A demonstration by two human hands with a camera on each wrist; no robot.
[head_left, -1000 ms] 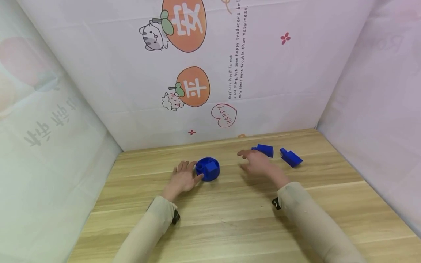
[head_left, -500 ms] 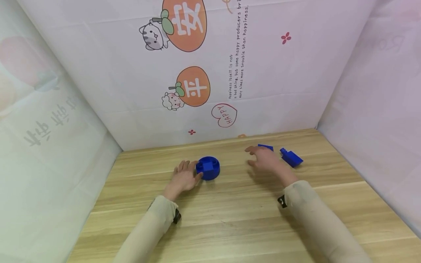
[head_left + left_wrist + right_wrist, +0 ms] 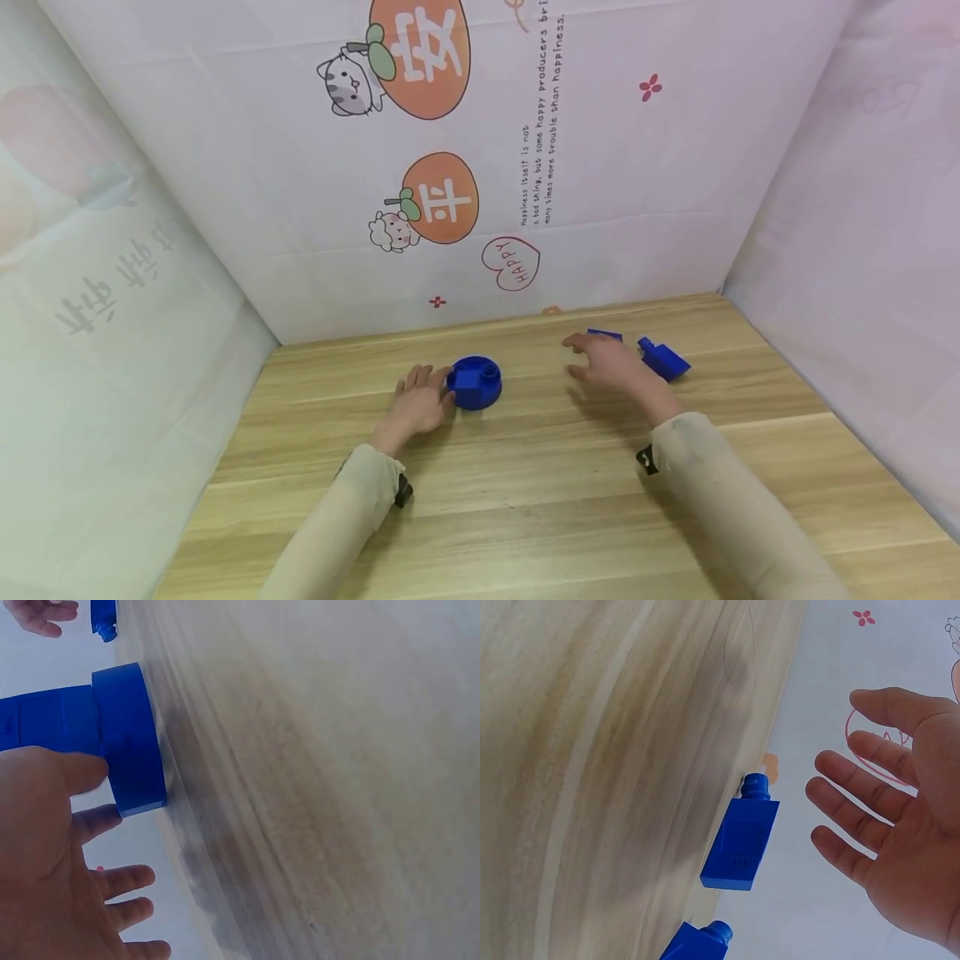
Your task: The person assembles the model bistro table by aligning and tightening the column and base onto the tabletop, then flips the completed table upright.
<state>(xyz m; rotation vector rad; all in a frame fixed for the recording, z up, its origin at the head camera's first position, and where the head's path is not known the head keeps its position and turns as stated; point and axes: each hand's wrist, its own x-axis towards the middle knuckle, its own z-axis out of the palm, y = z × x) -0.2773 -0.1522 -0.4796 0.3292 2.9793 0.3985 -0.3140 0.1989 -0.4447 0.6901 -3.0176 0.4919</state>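
Observation:
A round blue base [image 3: 487,395] with raised rings inside stands on the table, a blue block [image 3: 468,384] upright in it. My left hand [image 3: 417,408] holds the base's left edge between thumb and index finger; the other fingers stretch out loosely. In the left wrist view, the thumb [image 3: 84,772] touches the rim beside the tall block [image 3: 52,718]. My right hand [image 3: 611,364] hovers with spread, relaxed fingers, holding nothing. It partly hides one loose blue block [image 3: 604,335]. Another blue block [image 3: 664,361] with a ridged round neck lies to its right.
Pale wood-grain table [image 3: 510,500] extends toward the front. Printed white cloth [image 3: 622,192] rises behind it, with plain-looking cloth walls at left and right. In the right wrist view, a blue block [image 3: 740,844] marked 155 lies near the back edge.
The base and its upright block have turned clockwise at my left hand, bringing the block from right to left. My right hand has shifted slightly right, covering more of one loose block.

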